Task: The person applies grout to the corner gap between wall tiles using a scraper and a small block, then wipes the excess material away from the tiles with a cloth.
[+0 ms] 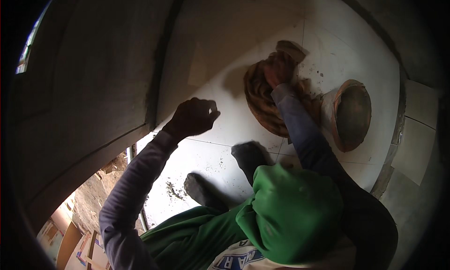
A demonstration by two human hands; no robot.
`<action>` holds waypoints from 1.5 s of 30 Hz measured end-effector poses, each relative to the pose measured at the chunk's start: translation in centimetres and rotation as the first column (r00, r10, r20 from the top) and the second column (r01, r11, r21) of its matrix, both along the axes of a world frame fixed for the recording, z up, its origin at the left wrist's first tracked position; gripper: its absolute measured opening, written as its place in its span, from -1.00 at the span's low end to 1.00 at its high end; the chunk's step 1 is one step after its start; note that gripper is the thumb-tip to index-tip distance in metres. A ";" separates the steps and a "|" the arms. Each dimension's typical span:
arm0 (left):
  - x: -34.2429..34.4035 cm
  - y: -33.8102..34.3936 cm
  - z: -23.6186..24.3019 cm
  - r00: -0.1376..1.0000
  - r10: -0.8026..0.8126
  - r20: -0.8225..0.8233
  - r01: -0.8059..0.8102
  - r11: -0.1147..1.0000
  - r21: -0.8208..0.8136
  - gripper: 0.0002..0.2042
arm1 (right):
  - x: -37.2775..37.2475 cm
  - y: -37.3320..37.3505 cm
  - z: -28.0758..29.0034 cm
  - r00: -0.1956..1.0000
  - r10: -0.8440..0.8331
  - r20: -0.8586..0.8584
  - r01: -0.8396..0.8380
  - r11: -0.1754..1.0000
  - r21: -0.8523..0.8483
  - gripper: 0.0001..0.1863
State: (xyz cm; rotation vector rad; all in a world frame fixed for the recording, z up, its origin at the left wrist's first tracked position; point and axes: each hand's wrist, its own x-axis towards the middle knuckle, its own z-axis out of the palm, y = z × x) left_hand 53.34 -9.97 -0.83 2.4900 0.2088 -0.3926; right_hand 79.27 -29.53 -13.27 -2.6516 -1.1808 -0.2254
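Observation:
Over the white tiled floor (206,153), my right hand (280,69) presses into a bunched brown cloth (262,101) and grips it; the hand is slightly blurred and its fingertips are hidden. A fold of the cloth sticks up beyond my knuckles. My left hand (192,117) hangs in the air to the left, apart from the cloth. Its fingers are curled in, with a small gap between thumb and forefinger, and nothing shows in them. Close on the right of the cloth is a grimy bucket (329,117), its wide mouth turned to the right.
My feet in dark socks (251,160) rest on the tiles near dark crumbs of dirt (176,191). A dark grey wall (89,82) rises on the left. Loose tiles (415,148) lean at the right. Lower left, beyond a sill, are rough ground and boards (70,244).

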 end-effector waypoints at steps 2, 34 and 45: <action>3.0 0.1 -4.4 0.998 0.035 0.045 -0.036 0.999 0.033 -0.82 | 0.0 1.6 -1.0 0.975 0.076 -0.208 -0.023 0.969 0.244 -0.62; 19.0 3.5 -9.5 0.612 0.703 0.363 -0.791 0.534 0.300 -0.53 | 17.2 15.5 -2.6 0.972 0.155 0.176 -0.188 0.963 0.192 -0.81; 19.0 4.0 -9.9 0.582 0.727 0.364 -0.813 0.516 0.270 -0.55 | 14.0 19.2 0.4 0.995 0.099 -0.005 -0.090 0.924 0.372 -0.83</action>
